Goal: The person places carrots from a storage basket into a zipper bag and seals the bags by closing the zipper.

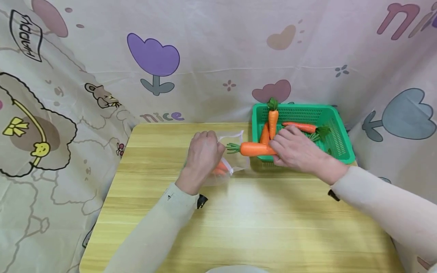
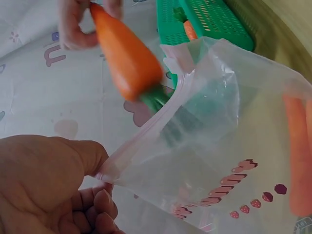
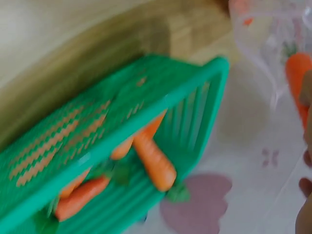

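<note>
My left hand [image 1: 203,153] pinches the edge of a clear zip bag [image 2: 214,146] between thumb and fingers, and the bag's mouth gapes toward the right. Orange carrots [image 2: 298,151] lie inside it, showing through the printed plastic. My right hand [image 1: 295,149] grips a carrot [image 1: 256,149] by its narrow end. Its green stem end points left, right at the bag's opening, and in the left wrist view the stem overlaps the bag's rim. At the right wrist view's edge the carrot [image 3: 298,80] shows partly, beside the fingers.
A green plastic basket [image 1: 345,146] stands at the table's back right, with several carrots in it, one upright carrot [image 1: 273,123] leaning over its rim. The wooden table [image 1: 259,220] meets a printed cloth [image 1: 211,45] behind and at both sides.
</note>
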`<state>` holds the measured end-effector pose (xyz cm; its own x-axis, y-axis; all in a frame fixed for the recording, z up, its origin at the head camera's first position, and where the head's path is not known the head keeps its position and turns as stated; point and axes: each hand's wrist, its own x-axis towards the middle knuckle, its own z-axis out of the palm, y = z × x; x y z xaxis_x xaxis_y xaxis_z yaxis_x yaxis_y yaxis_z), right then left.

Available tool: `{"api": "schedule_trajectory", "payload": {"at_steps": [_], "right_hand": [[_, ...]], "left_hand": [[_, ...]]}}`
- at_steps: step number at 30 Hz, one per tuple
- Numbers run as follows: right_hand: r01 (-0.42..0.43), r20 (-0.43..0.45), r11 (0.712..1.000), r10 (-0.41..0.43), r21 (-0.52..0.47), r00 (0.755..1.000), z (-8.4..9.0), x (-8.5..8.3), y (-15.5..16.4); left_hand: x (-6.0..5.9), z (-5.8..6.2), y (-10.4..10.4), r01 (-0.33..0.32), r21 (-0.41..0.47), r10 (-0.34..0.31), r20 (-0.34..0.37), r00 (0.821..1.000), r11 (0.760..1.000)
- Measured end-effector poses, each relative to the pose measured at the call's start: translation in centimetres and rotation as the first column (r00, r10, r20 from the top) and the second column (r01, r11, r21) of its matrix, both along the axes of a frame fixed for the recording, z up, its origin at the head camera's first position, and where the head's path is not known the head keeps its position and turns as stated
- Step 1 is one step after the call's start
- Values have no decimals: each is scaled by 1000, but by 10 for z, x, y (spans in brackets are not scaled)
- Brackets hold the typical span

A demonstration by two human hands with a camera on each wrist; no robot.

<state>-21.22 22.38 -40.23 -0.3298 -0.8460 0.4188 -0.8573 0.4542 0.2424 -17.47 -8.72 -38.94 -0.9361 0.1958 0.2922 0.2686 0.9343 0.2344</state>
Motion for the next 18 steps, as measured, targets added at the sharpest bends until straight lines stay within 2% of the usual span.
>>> {"api": "schedule_trajectory", "payload": {"at_steps": [6,10,15,18], "right_hand": [[101,-70,994,-97,49,993,-18,3,-42],[140,-132,985,-127,99,983,-27,1,-62],[166,-159,977,-145,135,977,-38,1,-79],[200,-155,972,-181,120,971,-45,2,-86]], "left_hand": [[5,5,7,28,-5,-28,43,999,1000],[7,8,11,30,-20,-29,39,999,999],[11,11,16,9,-23,-8,43,999,1000],[12,13,19,19,-14,-18,34,999,1000]]}}
